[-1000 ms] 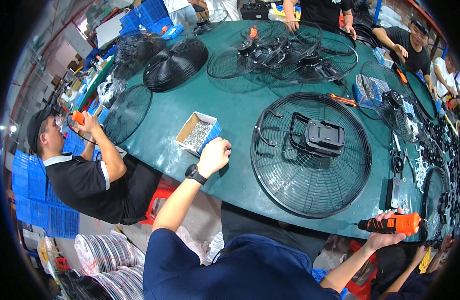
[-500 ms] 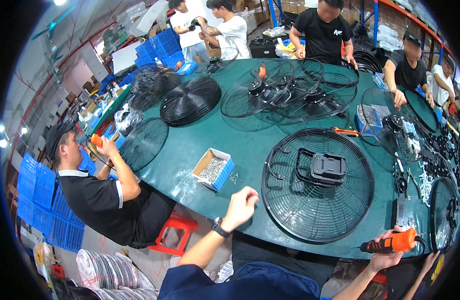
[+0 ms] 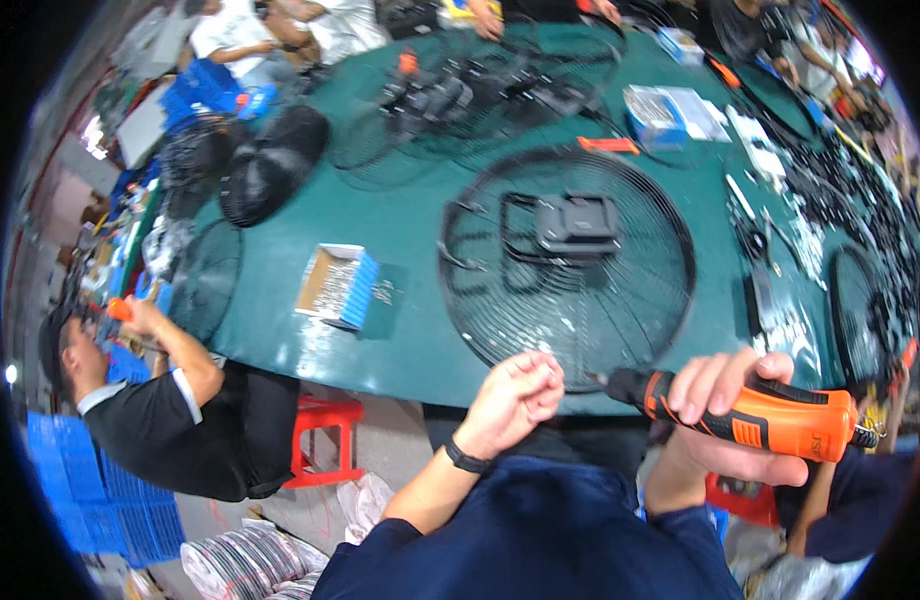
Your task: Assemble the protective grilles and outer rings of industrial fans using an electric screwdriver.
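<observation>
My right hand point(image 3: 718, 455) is wrapped round an orange and black electric screwdriver point(image 3: 815, 425), its tip pointing left toward my other hand. My left hand point(image 3: 515, 402) is closed, with the fingers curled in; whatever they hold is too small to make out. It is by the near rim of a round black fan grille point(image 3: 620, 315) lying on the green table point(image 3: 405, 345). A black box-shaped housing point(image 3: 578, 225) and a black bracket point(image 3: 520, 228) sit on the grille's middle. A curved black cable or hook point(image 3: 455, 240) is at its left side.
Left of the grille stands a blue-and-white box of screws point(image 3: 355, 290), with loose screws point(image 3: 383, 291) beside it. Stacked grilles point(image 3: 275, 165) and fan assemblies point(image 3: 460, 95) lie farther back. A co-worker point(image 3: 145, 430) sits at the left by a red stool point(image 3: 325, 440). Pliers point(image 3: 770, 240) lie at the right.
My right hand has brought the screwdriver up and left, closer to my left hand. The left hand has moved to the grille's near rim. The view has shifted, blurring the far side.
</observation>
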A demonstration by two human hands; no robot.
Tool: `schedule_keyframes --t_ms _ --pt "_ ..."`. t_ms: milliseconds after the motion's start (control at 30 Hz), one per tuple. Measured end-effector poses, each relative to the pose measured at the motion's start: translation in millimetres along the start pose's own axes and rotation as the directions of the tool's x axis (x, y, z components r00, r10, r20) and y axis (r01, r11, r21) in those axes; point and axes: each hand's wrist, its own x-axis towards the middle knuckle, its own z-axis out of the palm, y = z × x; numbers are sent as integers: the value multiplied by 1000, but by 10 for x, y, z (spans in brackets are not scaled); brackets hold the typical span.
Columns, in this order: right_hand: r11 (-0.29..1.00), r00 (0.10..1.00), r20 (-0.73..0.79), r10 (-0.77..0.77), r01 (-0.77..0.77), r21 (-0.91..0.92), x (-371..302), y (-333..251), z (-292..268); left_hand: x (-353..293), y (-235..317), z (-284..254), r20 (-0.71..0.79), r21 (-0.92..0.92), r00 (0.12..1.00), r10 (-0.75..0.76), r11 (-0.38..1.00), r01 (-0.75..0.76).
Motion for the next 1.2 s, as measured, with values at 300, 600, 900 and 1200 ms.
schedule_keyframes --t_ms 300,600,900,1200 --pt "997 999 22 -23 25 -67 -5 6 -68 186 -118 140 10 -149 982 -191 970 190" --pt "993 991 -127 49 -62 -96 -86 19 -8 153 -331 14 -1 -99 977 -212 973 211" --pt "990 996 -47 78 -83 -113 -35 116 79 64 -323 28 -46 14 990 -134 991 134" --pt "989 994 -96 50 -63 -136 -27 184 86 49 -282 -27 -67 40 995 -80 996 83"
